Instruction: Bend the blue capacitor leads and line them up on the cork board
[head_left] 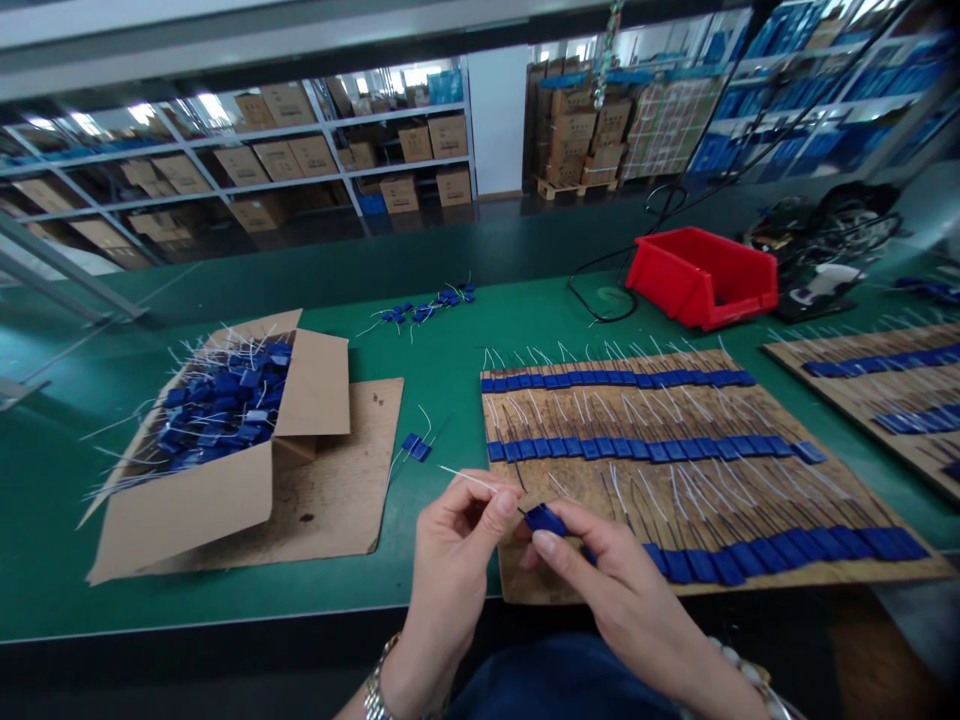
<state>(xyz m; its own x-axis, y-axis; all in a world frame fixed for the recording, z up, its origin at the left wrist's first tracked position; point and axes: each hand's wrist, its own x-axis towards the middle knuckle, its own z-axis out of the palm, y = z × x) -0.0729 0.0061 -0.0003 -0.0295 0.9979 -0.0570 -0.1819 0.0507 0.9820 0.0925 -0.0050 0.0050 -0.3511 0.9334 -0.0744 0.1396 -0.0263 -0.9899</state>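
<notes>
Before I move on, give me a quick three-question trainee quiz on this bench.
1. What does the right hand hold?
2. True or false: the open cardboard box stands to the right of the red bin.
3. Fill in: the brown board nearest the right hand bears ___ rows of blue parts.

Key:
1. A blue component.
2. False; the open cardboard box stands left of the red bin.
3. Three.
</notes>
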